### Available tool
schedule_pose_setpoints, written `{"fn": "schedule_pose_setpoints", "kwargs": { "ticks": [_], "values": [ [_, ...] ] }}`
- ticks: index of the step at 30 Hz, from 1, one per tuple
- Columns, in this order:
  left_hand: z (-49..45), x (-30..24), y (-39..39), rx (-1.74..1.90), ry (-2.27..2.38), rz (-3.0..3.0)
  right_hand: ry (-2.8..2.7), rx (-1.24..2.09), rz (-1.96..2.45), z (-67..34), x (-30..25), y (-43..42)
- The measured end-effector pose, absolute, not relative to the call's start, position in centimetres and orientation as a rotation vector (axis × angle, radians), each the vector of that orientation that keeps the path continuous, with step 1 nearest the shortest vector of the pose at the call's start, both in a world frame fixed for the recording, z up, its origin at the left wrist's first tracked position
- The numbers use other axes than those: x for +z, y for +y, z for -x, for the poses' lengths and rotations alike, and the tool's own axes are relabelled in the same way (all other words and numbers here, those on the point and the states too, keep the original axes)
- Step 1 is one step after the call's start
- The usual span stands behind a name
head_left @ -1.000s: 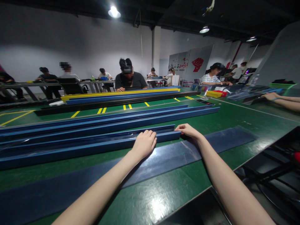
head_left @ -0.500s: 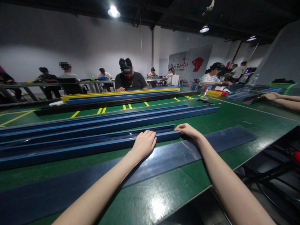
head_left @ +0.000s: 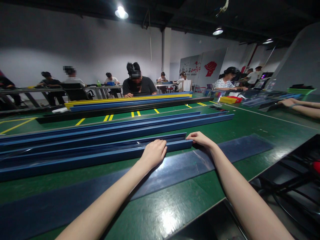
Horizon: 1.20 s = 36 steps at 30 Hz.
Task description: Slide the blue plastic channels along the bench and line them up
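A long blue channel strip (head_left: 95, 159) with two raised walls lies across the green table. My left hand (head_left: 155, 150) is closed over its near wall, close to the right end, with the fingertips hidden inside the channel. At that same end, my right hand (head_left: 200, 138) has its thumb and fingers pinched together; whatever lies between them is too small to make out. Shiny reflections along the channel floor look like clear film. Under both forearms lies a flat, translucent bluish strip (head_left: 175, 168).
More blue channels (head_left: 125, 131) lie parallel just beyond. Farther back are a yellow strip (head_left: 130, 100), a black strip (head_left: 140, 107) and a phone-like dark object (head_left: 218, 109). A co-worker (head_left: 139, 85) sits opposite; another person's hands (head_left: 290, 102) are at the right.
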<state>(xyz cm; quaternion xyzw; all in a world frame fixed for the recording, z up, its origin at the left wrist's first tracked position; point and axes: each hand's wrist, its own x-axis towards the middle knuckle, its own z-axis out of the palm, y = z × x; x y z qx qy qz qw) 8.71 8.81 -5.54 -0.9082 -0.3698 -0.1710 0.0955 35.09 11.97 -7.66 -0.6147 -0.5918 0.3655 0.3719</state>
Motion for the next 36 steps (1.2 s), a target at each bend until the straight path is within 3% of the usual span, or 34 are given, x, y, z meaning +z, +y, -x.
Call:
{"fn": "schedule_pose_setpoints", "kwargs": {
  "ticks": [36],
  "values": [
    [-8.76,-5.49,8.83,-0.441,-1.138,2.706,-1.544,0.941,1.545,-35.29,-8.02,12.23]
  ]
}}
